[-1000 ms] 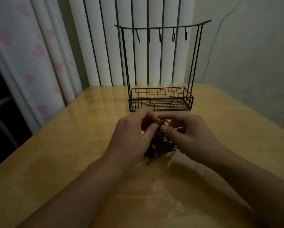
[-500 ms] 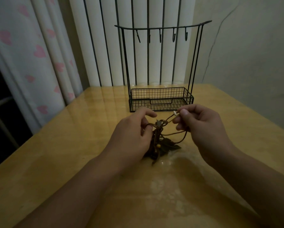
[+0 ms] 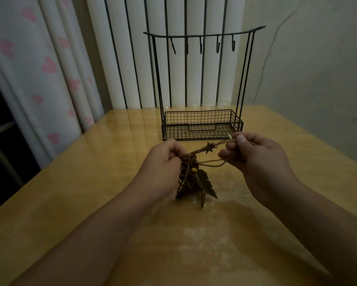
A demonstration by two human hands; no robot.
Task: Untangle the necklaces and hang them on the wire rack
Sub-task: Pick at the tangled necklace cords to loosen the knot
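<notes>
1. Wooden table [image 3: 74, 182] fills the lower frame; heart-print curtain [image 3: 39, 69] at upper left, white vertical blinds [image 3: 132, 58] behind.
2. Rack [image 3: 202, 124] stands upper centre on the table, hooks [image 3: 217, 46] bare.
3. Necklaces [image 3: 191, 178] form a tangled clump at centre, leaf pendant [image 3: 206, 182] hanging low.
4. Left hand [image 3: 163, 168] grips the clump's top, fingers curled round it.
5. Right hand [image 3: 260, 157] pinches a cord [image 3: 208, 148] pulled out toward the right, star charm [image 3: 210, 147] on it.
</notes>
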